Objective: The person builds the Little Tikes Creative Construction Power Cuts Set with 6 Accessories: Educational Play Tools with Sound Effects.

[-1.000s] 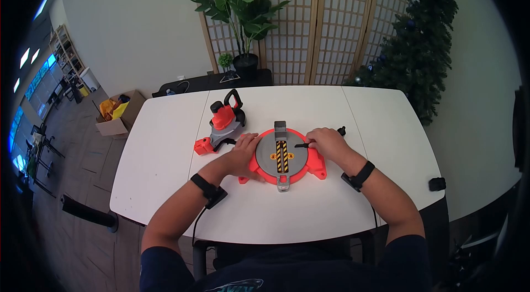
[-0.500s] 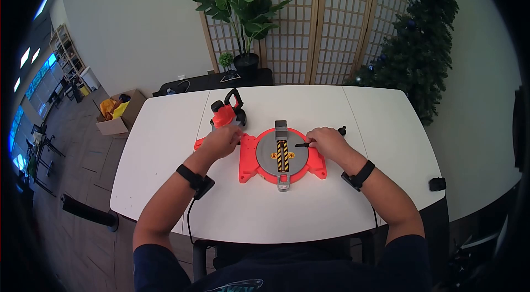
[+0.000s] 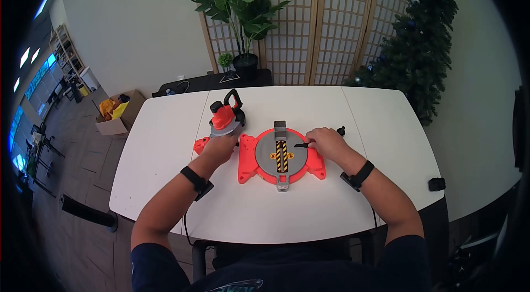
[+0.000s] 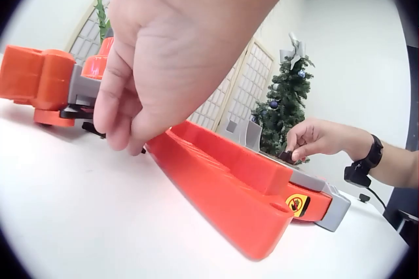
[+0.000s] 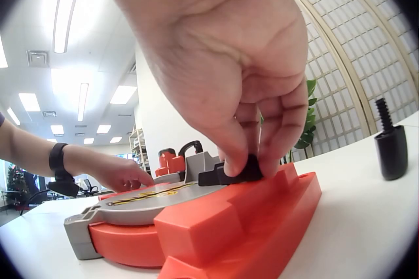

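Observation:
A toy mitre saw's red base (image 3: 247, 162) with a round grey turntable (image 3: 266, 156) lies flat before me. My right hand (image 3: 327, 144) pinches a black plastic piece (image 3: 300, 145) at the turntable's right edge; the right wrist view shows thumb and fingers on this black piece (image 5: 229, 173). On the other side my left hand (image 3: 220, 149) is low between the base and the red-and-grey saw head (image 3: 223, 119). Its fingers (image 4: 116, 112) curl around a black piece at the table, mostly hidden, a dark end showing past the thumb.
A black knob with a threaded stem (image 5: 393, 148) stands on the white table (image 3: 309, 209) right of the base. A small black object (image 3: 436, 184) lies near the table's right edge. Behind are a potted plant (image 3: 246, 64), a folding screen (image 3: 342, 27) and a decorated tree (image 3: 422, 43).
My left hand has left the base's left side and moved left to the black piece beside the saw head. My right hand keeps its pinch in place.

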Motion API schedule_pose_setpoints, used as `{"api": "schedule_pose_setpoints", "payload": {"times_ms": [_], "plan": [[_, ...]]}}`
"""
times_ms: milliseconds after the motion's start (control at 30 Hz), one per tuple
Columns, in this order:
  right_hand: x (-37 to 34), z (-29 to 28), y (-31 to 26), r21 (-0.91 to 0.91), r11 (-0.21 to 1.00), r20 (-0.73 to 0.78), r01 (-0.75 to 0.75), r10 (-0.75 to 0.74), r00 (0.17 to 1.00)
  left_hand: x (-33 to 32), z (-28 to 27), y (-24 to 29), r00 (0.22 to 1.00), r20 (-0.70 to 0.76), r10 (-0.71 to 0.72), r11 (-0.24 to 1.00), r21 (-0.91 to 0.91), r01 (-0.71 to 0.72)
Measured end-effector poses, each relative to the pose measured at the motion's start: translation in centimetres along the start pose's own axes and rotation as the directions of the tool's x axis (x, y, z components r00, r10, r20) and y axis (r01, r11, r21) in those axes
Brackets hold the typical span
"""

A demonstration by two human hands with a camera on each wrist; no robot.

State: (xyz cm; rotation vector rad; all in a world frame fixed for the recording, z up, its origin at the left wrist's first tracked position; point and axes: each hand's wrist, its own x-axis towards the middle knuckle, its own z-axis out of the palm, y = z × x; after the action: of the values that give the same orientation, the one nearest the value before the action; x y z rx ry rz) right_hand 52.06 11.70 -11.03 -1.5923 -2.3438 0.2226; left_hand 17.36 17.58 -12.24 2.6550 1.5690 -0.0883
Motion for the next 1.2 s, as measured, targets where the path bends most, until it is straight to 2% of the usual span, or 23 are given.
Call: {"api": "schedule_pose_setpoints", "payload": {"times_ms": [167,367,500,567,800,900,1000,1133,1200], "plan": [[0.0,0.0,0.0,0.002,1.0,-0.001,-0.008,0.008,1.0,0.7,2.1,-1.3,0.985,-0.165,0.041,0.999,-0.003,-0.042],[-0.1,-0.1,-0.1,0.008,1.0,0.005,-0.014,0.014,1.0,0.5,2.2,-1.6,0.998,-0.062,0.005,0.994,0.106,0.001],[0.0,-0.1,0.0,0.021,1.0,0.004,-0.016,0.016,1.0,0.0,2.0,-1.3,0.997,-0.081,-0.008,0.995,0.1,0.016],[0.0,0.0,0.2,0.025,1.0,-0.002,-0.004,0.004,1.0,-0.2,1.8,-0.9,0.998,-0.042,-0.048,0.994,0.099,0.052],[-0.1,0.1,1.0,0.107,0.994,-0.004,0.03,-0.03,1.0,-1.0,1.4,-0.4,0.995,-0.085,-0.06,0.993,0.094,0.068],[-0.1,0.0,1.0,0.11,0.994,0.007,0.026,-0.027,1.0,-1.2,1.0,-0.3,0.99,-0.09,-0.109,0.988,0.1,0.117],[-0.4,0.0,1.0,0.082,0.996,0.034,0.028,-0.031,0.999,-1.5,0.5,-0.4,0.988,-0.092,-0.122,0.991,0.05,0.127],[-0.8,-1.1,0.0,-0.005,1.0,0.114,0.01,-0.01,0.993,-2.1,-1.2,-0.1,0.981,-0.11,-0.159,0.978,-0.152,0.142],[-1.1,-1.4,-0.6,0.004,1.0,0.069,0.018,-0.018,0.997,-2.1,-1.9,0.0,0.979,-0.12,-0.164,0.966,-0.219,0.135]]}}
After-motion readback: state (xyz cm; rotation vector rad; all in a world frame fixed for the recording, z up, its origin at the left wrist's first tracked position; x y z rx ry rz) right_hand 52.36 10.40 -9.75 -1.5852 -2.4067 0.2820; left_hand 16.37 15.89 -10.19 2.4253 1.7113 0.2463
